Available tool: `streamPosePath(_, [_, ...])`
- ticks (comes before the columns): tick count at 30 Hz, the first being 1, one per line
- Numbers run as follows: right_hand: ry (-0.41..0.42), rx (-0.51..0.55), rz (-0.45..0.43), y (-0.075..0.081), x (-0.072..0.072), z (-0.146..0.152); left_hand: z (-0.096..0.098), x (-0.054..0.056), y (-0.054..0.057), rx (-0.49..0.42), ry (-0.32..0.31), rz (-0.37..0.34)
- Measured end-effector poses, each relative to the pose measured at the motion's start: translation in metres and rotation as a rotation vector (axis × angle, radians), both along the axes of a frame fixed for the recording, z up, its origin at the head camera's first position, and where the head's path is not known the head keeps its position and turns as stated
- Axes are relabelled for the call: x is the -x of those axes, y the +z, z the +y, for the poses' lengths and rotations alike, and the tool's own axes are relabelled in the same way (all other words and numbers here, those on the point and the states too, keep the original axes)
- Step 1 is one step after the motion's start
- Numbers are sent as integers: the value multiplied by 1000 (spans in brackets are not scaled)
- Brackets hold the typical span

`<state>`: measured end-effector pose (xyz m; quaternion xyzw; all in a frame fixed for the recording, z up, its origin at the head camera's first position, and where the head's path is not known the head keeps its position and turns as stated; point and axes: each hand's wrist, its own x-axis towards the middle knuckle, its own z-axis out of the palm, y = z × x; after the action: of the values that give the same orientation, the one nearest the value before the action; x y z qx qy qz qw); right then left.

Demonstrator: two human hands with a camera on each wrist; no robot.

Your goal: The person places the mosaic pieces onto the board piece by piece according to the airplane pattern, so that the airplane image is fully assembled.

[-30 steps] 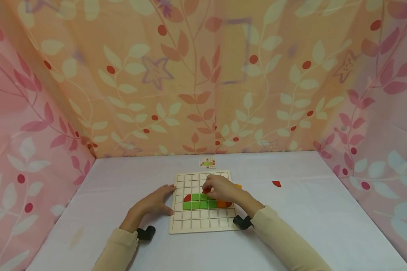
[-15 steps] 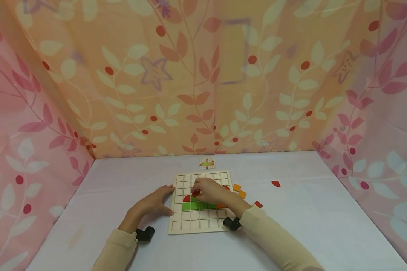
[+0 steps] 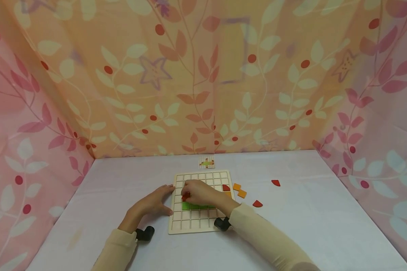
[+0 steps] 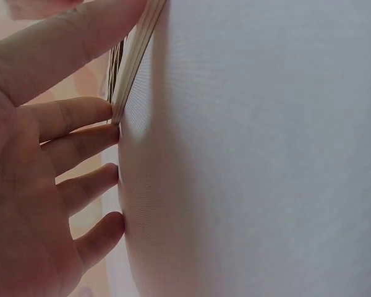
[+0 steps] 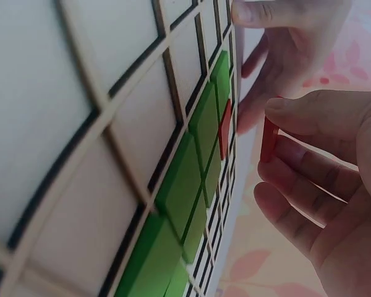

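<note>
My right hand (image 3: 201, 192) is over the left part of a pale wooden grid board (image 3: 185, 225). Between thumb and fingers it pinches a small red tile (image 5: 269, 137), held edge-on just off the board in the right wrist view. Green square tiles (image 5: 176, 173) lie in the grid cells, with another red tile (image 5: 225, 130) beside them. My left hand (image 3: 154, 200) rests at the board's left edge, thumb and fingers spread; in the left wrist view its fingertips (image 4: 111, 111) meet the board's side. In the head view my right hand hides part of the tile pattern.
Right of the board lie two orange square tiles, one orange tile (image 3: 236, 187) nearer the back, and two red curved tiles, one red tile (image 3: 257, 203) nearer the front. A small picture card (image 3: 207, 162) lies behind the board. Floral cloth walls (image 3: 203, 124) surround the white table (image 3: 291, 226).
My right hand has moved left across the board with the red tile, uncovering the orange tiles and a red one at the right. My left hand has stayed at the board's edge.
</note>
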<state>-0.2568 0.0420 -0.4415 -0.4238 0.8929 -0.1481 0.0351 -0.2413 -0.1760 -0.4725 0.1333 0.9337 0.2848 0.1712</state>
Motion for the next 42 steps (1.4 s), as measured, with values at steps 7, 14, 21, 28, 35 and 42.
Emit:
streamPosePath(7, [77, -49, 64, -9, 3, -16, -1, 0, 2, -20, -35, 27])
streamPosePath(14, [80, -66, 6, -13, 0, -24, -3, -1, 2, -31, -43, 32])
streamPosePath(21, [88, -91, 16, -17, -2, -29, -2, -1, 2, -25, -41, 36])
streamPosePath(28, [110, -100, 52, -16, -5, -32, -1, -2, 3, -16, -30, 38])
streamPosePath(35, [115, -112, 64, -15, -6, -32, -1, -2, 3, -25, -43, 46])
streamPosePath(42, [116, -131, 60, -16, -7, -33, -1, -1, 2, -24, -33, 34])
